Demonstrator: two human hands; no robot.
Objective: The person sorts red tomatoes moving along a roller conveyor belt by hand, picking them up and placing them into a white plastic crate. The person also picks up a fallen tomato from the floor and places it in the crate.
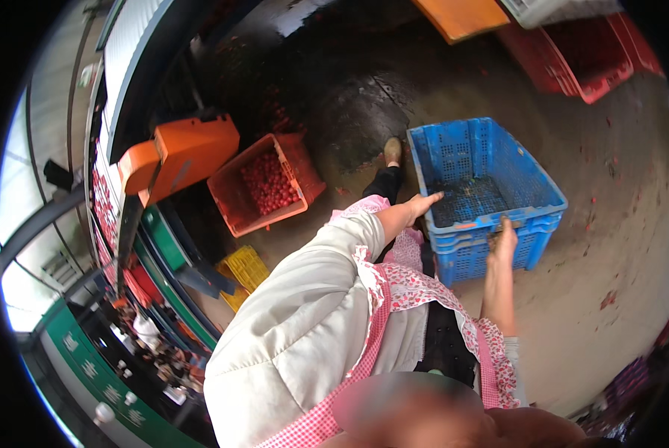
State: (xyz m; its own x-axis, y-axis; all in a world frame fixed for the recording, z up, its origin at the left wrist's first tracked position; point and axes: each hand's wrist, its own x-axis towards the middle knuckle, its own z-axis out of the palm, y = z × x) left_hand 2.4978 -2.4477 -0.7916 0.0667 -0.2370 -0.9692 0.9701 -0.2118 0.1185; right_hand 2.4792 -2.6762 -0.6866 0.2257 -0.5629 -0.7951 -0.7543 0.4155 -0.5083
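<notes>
A blue perforated plastic crate [513, 151] is held out in front of me, its open top tipped towards me. On its near left rim rests my left hand [424, 205], with the thumb over the edge. My right hand [502, 243] grips the near side wall at the handle, thumb up by the rim. Dark dirt and small bits cover the crate's floor; no fruit shows in it. Whether the crate touches the ground cannot be made out. My shoe [393, 151] stands on the wet floor just left of it.
To the left, a red plastic crate [306, 187] holds small round red fruits [267, 182] beside an orange machine housing [194, 151]. A yellow crate [250, 266] stands nearer. Fruit covers a conveyor [105, 210] at far left. More red crates [569, 78] and an orange panel [457, 17] lie ahead.
</notes>
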